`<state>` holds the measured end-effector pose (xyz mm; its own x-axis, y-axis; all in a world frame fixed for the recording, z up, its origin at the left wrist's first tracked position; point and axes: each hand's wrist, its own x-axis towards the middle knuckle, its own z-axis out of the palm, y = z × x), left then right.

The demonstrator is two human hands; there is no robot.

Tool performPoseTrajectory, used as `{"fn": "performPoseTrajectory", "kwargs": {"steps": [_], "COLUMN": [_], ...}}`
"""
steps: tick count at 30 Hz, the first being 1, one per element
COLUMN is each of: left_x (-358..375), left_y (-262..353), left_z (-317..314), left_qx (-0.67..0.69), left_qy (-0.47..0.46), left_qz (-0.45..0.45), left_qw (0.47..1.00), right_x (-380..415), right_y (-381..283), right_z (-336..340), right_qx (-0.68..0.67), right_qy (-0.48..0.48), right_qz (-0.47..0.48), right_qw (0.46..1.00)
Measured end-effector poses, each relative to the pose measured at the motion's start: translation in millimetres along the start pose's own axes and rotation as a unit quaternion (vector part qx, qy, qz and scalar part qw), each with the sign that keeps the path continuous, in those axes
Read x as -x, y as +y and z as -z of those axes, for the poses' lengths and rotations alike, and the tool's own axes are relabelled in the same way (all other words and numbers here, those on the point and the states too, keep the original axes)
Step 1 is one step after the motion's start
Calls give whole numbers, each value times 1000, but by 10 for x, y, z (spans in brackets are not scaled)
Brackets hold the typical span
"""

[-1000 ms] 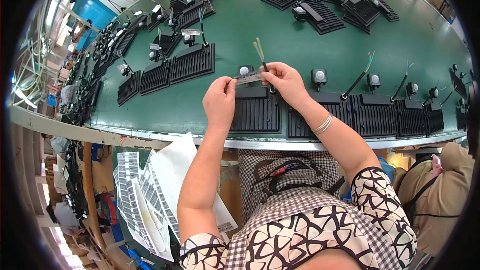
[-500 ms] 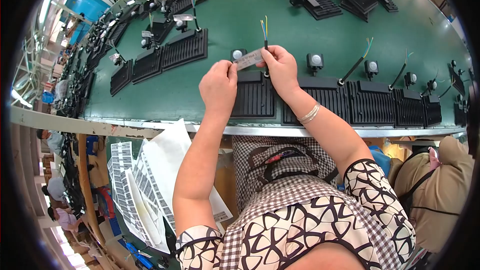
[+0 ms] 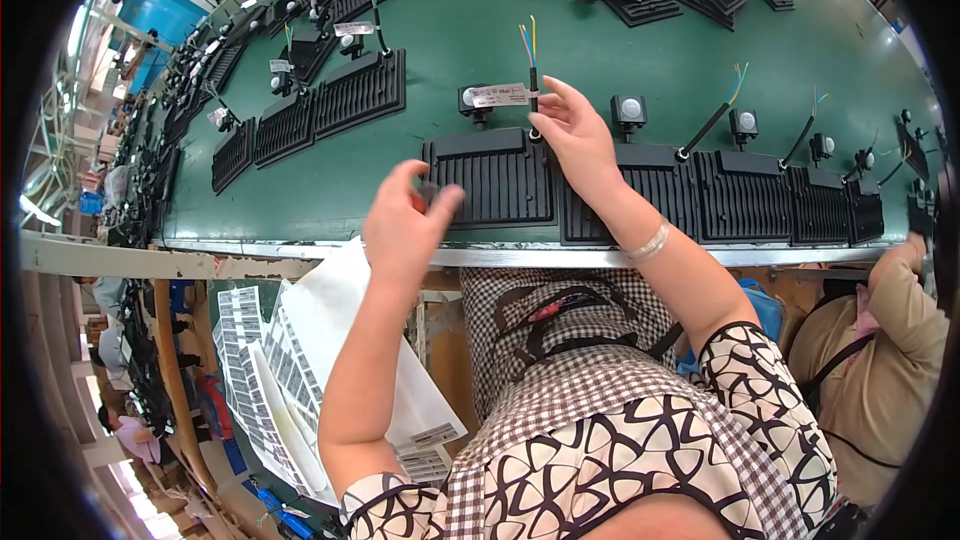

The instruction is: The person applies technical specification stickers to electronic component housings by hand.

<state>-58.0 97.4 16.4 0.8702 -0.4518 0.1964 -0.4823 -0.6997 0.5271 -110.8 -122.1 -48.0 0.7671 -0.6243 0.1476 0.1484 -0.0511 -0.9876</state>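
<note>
A black finned floodlight (image 3: 490, 185) with a motion sensor lies near the table's front edge. From its top rises a black cable (image 3: 533, 80) ending in bare coloured wires. A printed silver label (image 3: 499, 95) sticks out to the left from that cable, overlapping the sensor in this view. Just right of the cable is my right hand (image 3: 578, 140), thumb and fingers apart, fingertips close beside the label's end. My left hand (image 3: 405, 220) is at the floodlight's left edge, slightly blurred, its thumb and fingers spread.
More floodlights (image 3: 750, 195) continue in a row to the right, and others (image 3: 360, 95) stand at the left and back of the green table (image 3: 460, 20). Sheets of printed labels (image 3: 275, 370) lie below the table edge at left. A person in a tan top (image 3: 880, 370) sits at right.
My left hand has let go of the label and moved down and left. My right hand has released its pinch and shifted slightly right. The label now hangs from the cable by itself.
</note>
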Motion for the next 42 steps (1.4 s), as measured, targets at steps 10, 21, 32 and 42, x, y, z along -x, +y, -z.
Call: {"fn": "performPoseTrajectory", "kwargs": {"steps": [10,21,32,42], "left_x": [125,-1095,-1116,-1083], "left_y": [49,-74,-104,-18], "left_z": [-271,-530,-594,-490], "left_qx": [-11,463,313,212], "left_qy": [-106,-214,-44,-19], "left_qz": [-67,122,3,-68], "left_qw": [992,851,949,975], "right_x": [-246,-376,-311,-143], "right_y": [-197,-162,-184,-162], "right_z": [58,-66,-251,-267], "right_qx": [74,-7,-88,13], "right_qy": [-22,-92,-45,-16], "right_qz": [-24,-67,-107,60], "right_qw": [997,994,989,998]}}
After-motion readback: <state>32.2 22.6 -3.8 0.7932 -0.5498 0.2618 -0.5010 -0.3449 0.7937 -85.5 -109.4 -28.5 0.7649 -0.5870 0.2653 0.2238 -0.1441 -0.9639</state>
